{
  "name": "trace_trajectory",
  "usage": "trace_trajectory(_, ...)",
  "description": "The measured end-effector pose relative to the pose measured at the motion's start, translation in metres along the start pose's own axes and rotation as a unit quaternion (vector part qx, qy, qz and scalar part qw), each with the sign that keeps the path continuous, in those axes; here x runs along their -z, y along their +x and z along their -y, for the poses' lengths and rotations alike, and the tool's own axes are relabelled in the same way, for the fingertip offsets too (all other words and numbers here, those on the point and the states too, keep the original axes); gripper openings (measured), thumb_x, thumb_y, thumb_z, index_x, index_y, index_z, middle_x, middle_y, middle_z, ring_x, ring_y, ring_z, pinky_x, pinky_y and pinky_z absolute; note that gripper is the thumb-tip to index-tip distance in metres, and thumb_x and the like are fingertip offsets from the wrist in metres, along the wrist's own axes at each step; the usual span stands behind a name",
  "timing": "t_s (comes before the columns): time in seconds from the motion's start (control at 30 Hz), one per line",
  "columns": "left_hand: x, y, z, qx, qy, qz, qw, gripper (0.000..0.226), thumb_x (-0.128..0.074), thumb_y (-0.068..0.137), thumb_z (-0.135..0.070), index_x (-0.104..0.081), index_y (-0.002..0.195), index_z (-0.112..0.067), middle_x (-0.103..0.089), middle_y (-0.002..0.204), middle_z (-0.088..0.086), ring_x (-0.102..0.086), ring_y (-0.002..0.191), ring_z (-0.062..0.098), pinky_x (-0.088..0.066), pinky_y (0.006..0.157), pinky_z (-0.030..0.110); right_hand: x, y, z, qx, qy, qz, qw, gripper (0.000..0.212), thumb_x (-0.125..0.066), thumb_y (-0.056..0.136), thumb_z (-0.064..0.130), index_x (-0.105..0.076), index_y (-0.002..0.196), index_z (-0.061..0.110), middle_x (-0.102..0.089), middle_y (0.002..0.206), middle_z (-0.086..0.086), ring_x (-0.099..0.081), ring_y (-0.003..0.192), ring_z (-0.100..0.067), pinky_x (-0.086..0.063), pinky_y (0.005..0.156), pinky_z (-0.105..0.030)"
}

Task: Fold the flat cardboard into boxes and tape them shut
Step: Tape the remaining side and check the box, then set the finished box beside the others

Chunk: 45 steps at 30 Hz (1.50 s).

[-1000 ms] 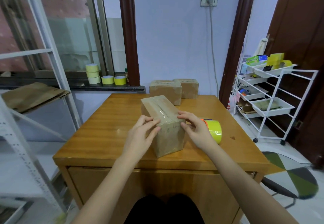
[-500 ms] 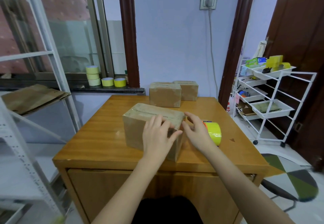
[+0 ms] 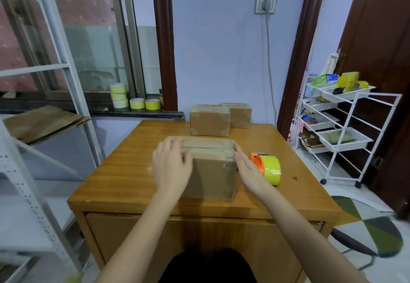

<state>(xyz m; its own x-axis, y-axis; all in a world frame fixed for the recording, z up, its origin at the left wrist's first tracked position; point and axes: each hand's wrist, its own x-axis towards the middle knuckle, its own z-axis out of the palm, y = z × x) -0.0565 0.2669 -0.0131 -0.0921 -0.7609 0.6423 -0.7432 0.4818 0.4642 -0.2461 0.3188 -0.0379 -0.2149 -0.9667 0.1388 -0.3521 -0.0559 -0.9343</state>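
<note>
A taped cardboard box (image 3: pixel 213 171) lies lengthwise across the wooden table (image 3: pixel 124 171), clear tape running along its top seam. My left hand (image 3: pixel 172 165) lies over its left end, fingers spread and blurred. My right hand (image 3: pixel 246 167) presses flat against its right end with straight fingers. Just right of that hand stands a tape dispenser (image 3: pixel 267 168) with an orange frame and a yellow roll. Two finished boxes, the nearer box (image 3: pixel 209 123) and the farther box (image 3: pixel 240 115), stand at the table's far edge.
Flat cardboard sheets (image 3: pixel 44 123) lie on a white metal shelf at the left. Several tape rolls (image 3: pixel 135 99) sit on the window sill. A white wheeled cart (image 3: pixel 341 132) with trays stands at the right, beside a dark door.
The box has been turned from pointing away from me to lying across the table. My left hand slid from its near right corner to its left end; my right hand stayed at the right end.
</note>
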Motion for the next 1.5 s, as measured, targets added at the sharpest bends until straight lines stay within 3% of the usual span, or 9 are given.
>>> trace_trajectory(0.17, 0.012, 0.006, 0.041, 0.178, -0.127, 0.116, 0.969, 0.053, -0.040, 0.100, -0.036, -0.032, 0.147, -0.014, -0.035, 0.151, 0.006, -0.032, 0.139, 0.022, -0.027, 0.111, 0.040, -0.014, 0.004, -0.002, -0.045, 0.029, -0.001, 0.999, 0.060, -0.020, 0.102, 0.050, -0.004, 0.154, 0.025, -0.011, 0.158, 0.011, -0.008, 0.146, -0.009, -0.007, 0.109, -0.019)
trace_trajectory(0.33, 0.009, 0.005, 0.047, 0.224, -0.243, 0.130, 0.935, 0.051, -0.038, 0.100, -0.040, -0.036, 0.146, -0.016, -0.044, 0.146, 0.002, -0.039, 0.133, 0.022, -0.034, 0.107, 0.039, -0.024, 0.008, -0.003, -0.042, 0.043, -0.036, 0.998, 0.063, -0.023, 0.101, 0.052, -0.013, 0.154, 0.020, -0.014, 0.159, 0.008, -0.011, 0.146, -0.008, -0.006, 0.112, -0.021)
trace_trajectory(0.53, 0.015, 0.033, 0.031, 0.195, -0.283, 0.090, 0.935, 0.048, -0.042, 0.100, -0.039, -0.041, 0.142, -0.017, -0.051, 0.134, -0.002, -0.047, 0.110, 0.013, -0.037, 0.085, 0.030, -0.002, 0.021, 0.026, 0.026, 0.046, -0.047, 0.997, 0.052, -0.031, 0.102, 0.045, -0.027, 0.150, 0.024, -0.030, 0.150, 0.014, -0.021, 0.142, -0.004, -0.013, 0.109, -0.018)
trace_trajectory(0.6, 0.014, 0.048, 0.023, 0.177, -0.300, 0.089, 0.933, 0.051, -0.046, 0.097, -0.043, -0.040, 0.142, -0.019, -0.052, 0.133, -0.003, -0.050, 0.114, 0.015, -0.043, 0.091, 0.034, 0.009, 0.029, 0.038, 0.054, 0.045, -0.061, 0.996, 0.035, -0.041, 0.100, 0.041, -0.041, 0.134, 0.034, -0.037, 0.138, 0.013, -0.032, 0.133, -0.004, -0.022, 0.110, -0.022)
trace_trajectory(0.73, 0.005, 0.075, 0.001, 0.133, -0.335, 0.102, 0.927, 0.061, -0.058, 0.091, -0.044, -0.035, 0.143, -0.022, -0.051, 0.132, -0.008, -0.049, 0.124, 0.016, -0.042, 0.104, 0.042, 0.036, 0.047, 0.053, 0.103, 0.032, -0.094, 0.990, 0.055, -0.065, 0.078, 0.062, -0.047, 0.126, 0.042, -0.044, 0.138, 0.004, -0.042, 0.130, -0.010, -0.035, 0.111, -0.040)
trace_trajectory(0.8, -0.006, 0.086, -0.013, 0.116, -0.336, 0.116, 0.927, 0.078, -0.063, 0.087, -0.044, -0.021, 0.150, -0.023, -0.039, 0.146, -0.006, -0.039, 0.134, 0.017, -0.036, 0.110, 0.042, 0.053, 0.054, 0.055, 0.113, 0.046, -0.117, 0.986, 0.049, -0.068, 0.080, 0.054, -0.042, 0.121, 0.049, -0.048, 0.137, 0.004, -0.046, 0.128, -0.011, -0.039, 0.108, -0.034)
trace_trajectory(0.93, -0.044, 0.103, -0.045, 0.055, -0.293, 0.154, 0.942, 0.088, -0.072, 0.081, -0.044, -0.021, 0.150, -0.025, -0.031, 0.152, -0.007, -0.030, 0.139, 0.013, -0.030, 0.111, 0.032, 0.096, 0.071, 0.045, 0.105, -0.020, -0.170, 0.980, 0.068, -0.063, 0.089, 0.041, -0.032, 0.147, 0.024, -0.040, 0.146, 0.005, -0.039, 0.132, -0.007, -0.032, 0.109, -0.024)
trace_trajectory(1.07, -0.098, 0.113, -0.074, 0.030, -0.220, 0.186, 0.957, 0.090, -0.072, 0.079, -0.048, -0.021, 0.149, -0.025, -0.035, 0.149, 0.002, -0.039, 0.134, 0.022, -0.037, 0.103, 0.036, 0.138, 0.089, 0.022, 0.052, -0.111, -0.189, 0.974, 0.088, -0.076, 0.075, 0.047, -0.030, 0.146, 0.021, -0.042, 0.143, 0.003, -0.042, 0.129, -0.015, -0.037, 0.108, -0.034)
trace_trajectory(1.5, -0.230, 0.139, -0.092, 0.011, -0.103, 0.253, 0.962, 0.093, -0.067, 0.082, -0.050, -0.012, 0.150, -0.017, -0.043, 0.134, 0.015, -0.048, 0.122, 0.032, -0.043, 0.097, 0.040, 0.187, 0.162, -0.074, -0.013, -0.102, -0.192, 0.976, 0.087, -0.080, 0.074, 0.035, -0.032, 0.144, 0.016, -0.044, 0.141, -0.005, -0.045, 0.121, -0.015, -0.039, 0.095, -0.024)
